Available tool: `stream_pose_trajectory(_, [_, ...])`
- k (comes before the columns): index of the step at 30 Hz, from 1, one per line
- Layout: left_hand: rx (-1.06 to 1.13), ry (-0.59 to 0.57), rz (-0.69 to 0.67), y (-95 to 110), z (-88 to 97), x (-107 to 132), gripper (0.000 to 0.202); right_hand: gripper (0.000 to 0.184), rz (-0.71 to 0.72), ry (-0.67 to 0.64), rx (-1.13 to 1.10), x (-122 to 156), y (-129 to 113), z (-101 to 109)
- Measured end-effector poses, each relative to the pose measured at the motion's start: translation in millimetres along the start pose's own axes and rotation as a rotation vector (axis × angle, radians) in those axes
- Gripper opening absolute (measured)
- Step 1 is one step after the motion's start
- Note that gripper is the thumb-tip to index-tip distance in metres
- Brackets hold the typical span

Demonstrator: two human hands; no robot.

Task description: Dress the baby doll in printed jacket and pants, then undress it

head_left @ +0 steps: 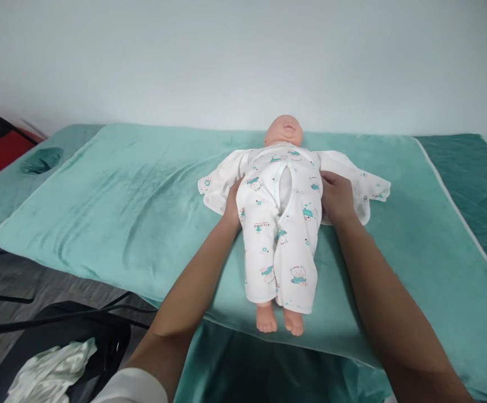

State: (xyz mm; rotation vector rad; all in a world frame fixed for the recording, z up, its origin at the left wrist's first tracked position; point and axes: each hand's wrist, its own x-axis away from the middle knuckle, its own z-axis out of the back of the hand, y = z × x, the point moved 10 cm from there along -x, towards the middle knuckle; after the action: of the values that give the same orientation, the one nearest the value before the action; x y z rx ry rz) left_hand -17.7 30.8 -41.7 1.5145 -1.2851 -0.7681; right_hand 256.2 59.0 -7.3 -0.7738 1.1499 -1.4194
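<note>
A baby doll (284, 131) lies on its back, head toward the wall and bare feet (266, 318) toward me. It has on white printed trousers (296, 235) with an open slit at the crotch, drawn high up its front. A white printed jacket (348, 168) spreads out under the trousers, sleeves to both sides. My left hand (233, 204) presses against the trousers' left side, its fingertips hidden behind the cloth. On the opposite side, my right hand (336, 196) is closed at the trousers' edge, fingers curled inward and partly hidden.
The doll lies on a padded bed with a green cover (101, 207). A face hole (42, 159) is at the bed's left end, and a white wall (243, 61) stands behind. At lower left, crumpled pale cloth (54, 369) lies on a black chair (69, 319).
</note>
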Motion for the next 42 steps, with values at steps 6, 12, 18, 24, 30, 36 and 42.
stream_pose_trajectory(6, [-0.19,0.038,-0.22,21,10.8,-1,0.013,0.019,0.085,0.11,0.057,-3,-4,11])
stream_pose_trajectory(12, [-0.34,0.154,-0.342,32,17.6,0,0.022,0.014,0.204,0.22,-0.006,-2,-15,22])
stream_pose_trajectory(18, [-0.442,0.093,-0.571,50,5.5,-5,0.024,0.02,0.365,0.116,-0.087,2,-33,8])
stream_pose_trajectory(24, [-0.635,-0.046,-0.66,70,-28.4,-49,0.024,0.029,0.5,-0.086,-0.144,4,-47,-10])
stream_pose_trajectory(30, [-0.567,-0.397,-0.284,46,-59.7,-86,0.033,0.042,0.476,-0.244,-0.199,7,-50,-23])
stream_pose_trajectory(36, [-0.538,-0.5,-0.315,56,-63.4,-73,0.031,0.035,0.386,-0.182,-0.242,3,-47,-22])
stream_pose_trajectory(42, [-0.505,-0.403,-0.365,56,-61.6,-82,0.027,0.011,0.292,0.112,-0.014,-17,-38,-10])
